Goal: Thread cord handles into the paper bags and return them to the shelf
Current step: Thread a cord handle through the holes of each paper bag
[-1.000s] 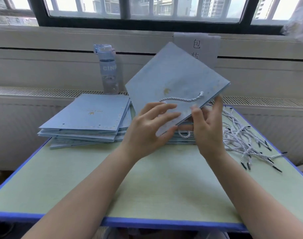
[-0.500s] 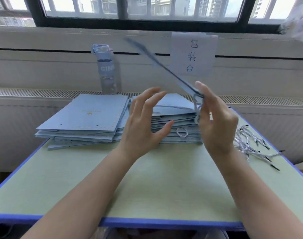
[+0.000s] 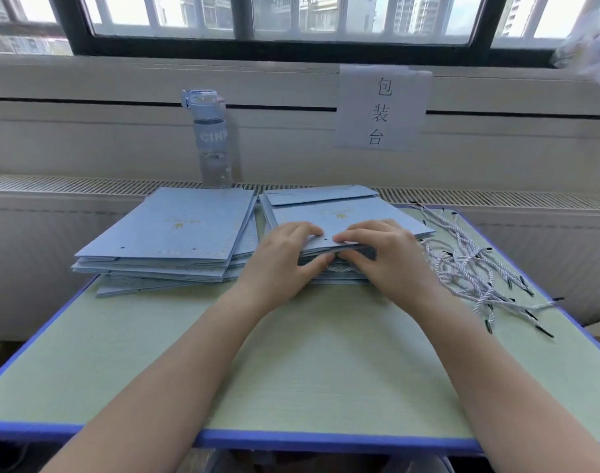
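Observation:
Two stacks of flat light-blue paper bags lie at the back of the table. The left stack (image 3: 176, 233) has bare handle holes along its near edge. The top bag (image 3: 353, 216) lies flat on the right stack (image 3: 339, 268). My left hand (image 3: 285, 257) and my right hand (image 3: 390, 257) both pinch its near edge, fingers on top and thumbs under. A bit of white cord (image 3: 339, 269) shows below my thumbs. A loose pile of white twisted cord handles (image 3: 476, 264) with black tips lies to the right.
The green table (image 3: 291, 363) has a blue rim. A clear water bottle (image 3: 211, 141) stands behind the left stack against the wall. A paper sign (image 3: 382, 109) hangs on the wall under the window.
The bag that I held up in the air and flipped over has come down flat onto the right stack. Both hands now pinch its near edge.

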Motion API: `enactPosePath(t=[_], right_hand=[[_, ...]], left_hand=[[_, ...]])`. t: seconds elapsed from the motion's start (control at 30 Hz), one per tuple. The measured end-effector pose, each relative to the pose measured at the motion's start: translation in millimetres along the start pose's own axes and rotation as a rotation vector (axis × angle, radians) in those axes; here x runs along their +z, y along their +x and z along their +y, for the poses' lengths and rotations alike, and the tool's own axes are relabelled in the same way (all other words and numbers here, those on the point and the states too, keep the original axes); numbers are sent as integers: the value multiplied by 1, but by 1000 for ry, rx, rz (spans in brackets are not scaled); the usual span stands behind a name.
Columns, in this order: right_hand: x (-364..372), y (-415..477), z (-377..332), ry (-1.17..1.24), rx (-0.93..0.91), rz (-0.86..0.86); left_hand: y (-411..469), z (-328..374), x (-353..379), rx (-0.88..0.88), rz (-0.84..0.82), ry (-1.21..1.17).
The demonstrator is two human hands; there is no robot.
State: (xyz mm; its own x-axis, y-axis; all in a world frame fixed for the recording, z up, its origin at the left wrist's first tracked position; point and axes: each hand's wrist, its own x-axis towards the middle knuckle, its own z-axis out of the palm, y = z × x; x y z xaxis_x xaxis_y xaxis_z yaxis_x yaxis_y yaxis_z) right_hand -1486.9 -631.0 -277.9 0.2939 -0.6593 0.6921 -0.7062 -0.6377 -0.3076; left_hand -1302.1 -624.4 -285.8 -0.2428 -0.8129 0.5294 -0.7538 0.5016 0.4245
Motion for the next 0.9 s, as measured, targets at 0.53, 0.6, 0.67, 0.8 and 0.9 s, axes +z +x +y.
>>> enactPosePath(t=[0.53, 0.6, 0.67, 0.8, 0.9], right_hand=[[-28, -9, 65, -296, 712, -477], [-30, -8, 65, -248, 760, -431], [-31, -9, 66, -246, 795, -389], [-34, -10, 71, -291, 828, -271], [-36, -11, 71, -287, 880, -298]], left_hand=[[2, -5, -12, -169, -22, -41], [2, -6, -12, -163, -26, -33], [2, -6, -12, -156, -32, -21], [2, -6, -12, -152, -37, -11], [2, -6, -12, -150, -38, -8]])
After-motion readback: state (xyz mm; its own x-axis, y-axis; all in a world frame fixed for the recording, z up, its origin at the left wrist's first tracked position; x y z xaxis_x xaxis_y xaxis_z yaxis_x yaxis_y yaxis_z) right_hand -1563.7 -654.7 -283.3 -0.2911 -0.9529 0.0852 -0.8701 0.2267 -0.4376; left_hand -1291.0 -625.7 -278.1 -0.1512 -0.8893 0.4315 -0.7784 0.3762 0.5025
